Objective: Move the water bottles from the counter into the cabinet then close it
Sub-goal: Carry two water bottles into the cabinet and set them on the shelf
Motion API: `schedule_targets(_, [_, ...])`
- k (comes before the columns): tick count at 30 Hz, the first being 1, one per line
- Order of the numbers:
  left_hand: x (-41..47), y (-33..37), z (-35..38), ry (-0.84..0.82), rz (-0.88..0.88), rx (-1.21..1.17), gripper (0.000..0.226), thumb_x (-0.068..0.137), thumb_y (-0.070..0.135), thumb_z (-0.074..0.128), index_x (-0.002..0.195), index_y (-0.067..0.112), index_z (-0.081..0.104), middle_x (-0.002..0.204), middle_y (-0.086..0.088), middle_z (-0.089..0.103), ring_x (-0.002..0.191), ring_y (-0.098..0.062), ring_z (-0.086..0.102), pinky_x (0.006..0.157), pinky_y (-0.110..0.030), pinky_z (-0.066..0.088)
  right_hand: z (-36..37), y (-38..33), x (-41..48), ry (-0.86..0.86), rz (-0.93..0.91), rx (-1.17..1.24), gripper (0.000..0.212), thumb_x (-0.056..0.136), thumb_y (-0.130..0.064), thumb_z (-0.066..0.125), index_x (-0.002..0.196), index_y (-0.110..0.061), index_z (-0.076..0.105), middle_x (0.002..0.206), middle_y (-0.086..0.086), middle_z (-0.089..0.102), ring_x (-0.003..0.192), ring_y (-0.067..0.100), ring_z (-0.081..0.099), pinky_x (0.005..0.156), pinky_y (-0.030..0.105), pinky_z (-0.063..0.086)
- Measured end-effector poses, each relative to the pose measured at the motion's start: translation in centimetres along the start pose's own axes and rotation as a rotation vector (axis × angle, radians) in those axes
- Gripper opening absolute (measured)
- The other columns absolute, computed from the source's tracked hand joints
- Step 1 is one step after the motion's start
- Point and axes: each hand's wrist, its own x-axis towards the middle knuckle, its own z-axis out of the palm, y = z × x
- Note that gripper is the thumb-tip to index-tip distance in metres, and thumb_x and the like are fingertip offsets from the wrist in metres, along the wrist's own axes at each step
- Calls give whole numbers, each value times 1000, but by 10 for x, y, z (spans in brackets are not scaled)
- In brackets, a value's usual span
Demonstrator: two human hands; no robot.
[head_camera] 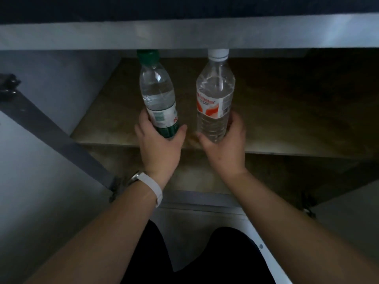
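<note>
Nearest me, at the bottom of my view, are the person's dark trousers (194, 259), and both bare forearms reach forward from there. A white wristband (152, 188) sits on the left wrist.

The left hand (159, 144) has thumb and fingers wrapped round the lower end of a clear plastic water bottle with a green cap and green base (158, 93). The right hand (223, 146) grips the ribbed lower end of a clear plastic water bottle with a white cap and an orange-and-white label (215, 93). The bottles are side by side and apart, both inside the open cabinet, their bases at the front edge of the brown wooden shelf (287, 119). I cannot tell whether they rest on it or hang just above it.

A lower brown board (194, 177) lies beneath that shelf. The open grey cabinet door (41, 160) stands at the left, with a dark metal hinge (8, 83) by its upper end.

Farthest off, both caps meet the lower edge of the pale grey counter front (184, 31).
</note>
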Motion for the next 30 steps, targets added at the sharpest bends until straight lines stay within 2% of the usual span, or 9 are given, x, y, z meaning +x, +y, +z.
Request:
schedule_targets(3, [0,0,11,38,-21,-21,93,76,26,86,152,20,34,144,0,44,117,1,41,79,3,28,16,-2,-5,79,11,3,92,68,-31,87,144,-21,35,135,2,44,127,15,40,100,30,40])
schedule_targets(8, [9,-3,17,59,-18,-45,83,74,27,87,144,24,42,137,5,53,124,-9,54,92,-27,47,27,-2,1,129,-17,-65,95,68,-32,86,145,-17,32,136,8,45,127,25,46,101,43,46])
schedule_targets(11, [19,-11,14,27,3,-113,68,74,23,87,128,35,47,129,10,61,119,-4,60,96,-29,54,24,-1,12,83,-33,-106,90,71,-33,84,143,-15,35,135,8,48,123,24,50,96,40,50])
schedule_targets(15, [32,-19,9,-33,15,-115,67,73,22,89,124,36,49,124,12,64,117,-5,62,97,-34,56,16,5,27,-36,-43,-104,84,73,-37,81,141,-18,36,131,3,51,112,14,54,84,27,46])
schedule_targets(18, [45,-21,9,-70,23,-98,66,72,22,90,125,33,51,121,16,63,117,-5,62,97,-30,56,12,9,40,-71,8,-35,81,72,-35,84,137,-22,38,123,-6,54,103,5,54,79,20,48])
schedule_targets(21, [65,-17,13,-86,29,-54,64,72,25,89,126,28,54,122,16,63,114,-3,62,90,-20,54,7,13,59,-111,39,46,75,74,-25,84,134,-21,39,104,-20,50,90,-7,51,61,-2,40])
schedule_targets(23, [79,-15,19,-104,34,-48,60,75,25,88,123,29,53,118,19,60,112,0,59,83,-9,48,6,14,75,-118,8,52,75,75,-22,84,135,-20,39,106,-20,47,96,-7,48,61,-8,35])
schedule_targets(26, [96,-17,28,-84,69,-51,61,76,25,88,125,28,51,124,14,60,116,-1,58,90,-11,48,10,15,101,-87,-99,5,79,73,-26,84,139,-18,40,128,-10,53,115,-2,48,72,-4,34])
schedule_targets(30, [112,-21,43,-27,132,-54,65,76,23,87,130,22,52,127,13,57,119,-1,54,90,-6,44,20,14,137,-63,-165,-13,78,71,-30,85,137,-20,45,132,-7,55,112,-4,45,80,1,32])
